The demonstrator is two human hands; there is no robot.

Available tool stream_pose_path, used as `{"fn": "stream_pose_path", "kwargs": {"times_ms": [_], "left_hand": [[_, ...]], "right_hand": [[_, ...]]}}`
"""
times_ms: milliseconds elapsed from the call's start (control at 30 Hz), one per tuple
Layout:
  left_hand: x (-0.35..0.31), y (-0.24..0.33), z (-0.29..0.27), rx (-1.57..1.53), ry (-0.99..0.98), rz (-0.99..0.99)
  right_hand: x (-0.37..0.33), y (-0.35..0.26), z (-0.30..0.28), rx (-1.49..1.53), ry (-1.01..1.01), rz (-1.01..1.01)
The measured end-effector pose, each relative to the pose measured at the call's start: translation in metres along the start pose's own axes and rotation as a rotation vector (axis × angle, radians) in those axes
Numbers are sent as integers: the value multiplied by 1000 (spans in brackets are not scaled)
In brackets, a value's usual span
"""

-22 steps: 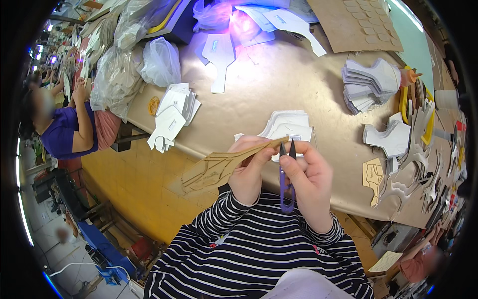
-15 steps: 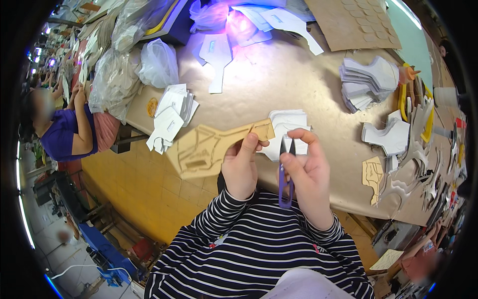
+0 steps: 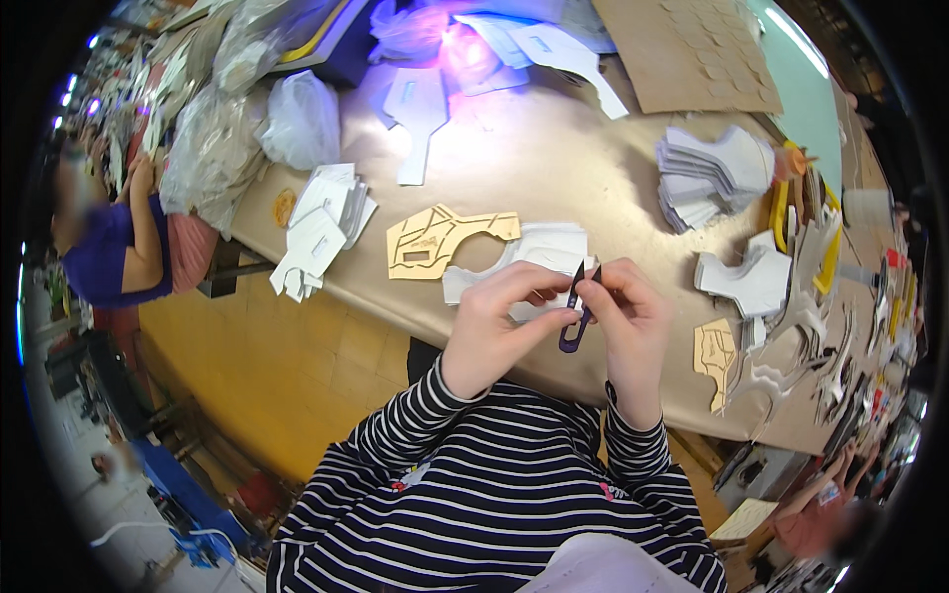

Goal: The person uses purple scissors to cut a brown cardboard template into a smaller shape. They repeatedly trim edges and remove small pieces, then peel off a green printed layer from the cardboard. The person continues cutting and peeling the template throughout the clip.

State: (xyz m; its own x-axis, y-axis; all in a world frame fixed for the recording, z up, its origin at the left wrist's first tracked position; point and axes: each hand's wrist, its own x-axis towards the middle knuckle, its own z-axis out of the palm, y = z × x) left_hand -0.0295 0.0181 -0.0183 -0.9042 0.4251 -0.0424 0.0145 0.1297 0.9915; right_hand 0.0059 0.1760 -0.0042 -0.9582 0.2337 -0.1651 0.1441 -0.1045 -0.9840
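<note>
Over the table's near edge, both hands meet around purple thread snips, blades pointing up and away from me. My left hand pinches the snips from the left with thumb and fingers. From the right, my right hand holds them near the blades, fingers curled. Just beyond my left hand lies a tan pattern template with dark slots and a curved neck. It rests beside and partly over a stack of white cut pieces, whose near part is hidden behind my hands.
Stacked white pieces stand at the left and right. A smaller tan template lies at the right, near curved scraps. Plastic bags and a brown sheet occupy the far side. A person in purple sits at left.
My left hand has let go of the tan template, which now lies on the table. That hand has moved over to the snips, joining my right hand.
</note>
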Motion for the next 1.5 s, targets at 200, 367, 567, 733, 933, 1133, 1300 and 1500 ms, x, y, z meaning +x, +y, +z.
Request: {"fn": "stream_pose_path", "kwargs": {"times_ms": [200, 367, 567, 733, 933, 1133, 1300, 1500], "left_hand": [[13, -4, -9, 89, 44, 196], [16, -5, -28, 527, 139, 717], [18, -2, -30, 578, 48, 741], [19, 1, -34, 590, 39, 775], [25, 6, -2, -258, 356, 230], [18, 1, -32, -389, -281, -260], [13, -3, -29, -111, -227, -125], [12, 3, -15, 60, -208, -26]], "right_hand": [[0, 1, -6, 47, 28, -38], [-10, -8, -21, 198, -241, 411], [-9, -4, -9, 196, -229, 402], [-8, -8, -15, 199, -269, 432], [-9, -6, -12, -1, -296, 205], [-10, -9, -11, -233, -220, 14], [-7, 0, -12, -597, -154, -533], [-9, 4, -20, -748, -167, -564]]}}
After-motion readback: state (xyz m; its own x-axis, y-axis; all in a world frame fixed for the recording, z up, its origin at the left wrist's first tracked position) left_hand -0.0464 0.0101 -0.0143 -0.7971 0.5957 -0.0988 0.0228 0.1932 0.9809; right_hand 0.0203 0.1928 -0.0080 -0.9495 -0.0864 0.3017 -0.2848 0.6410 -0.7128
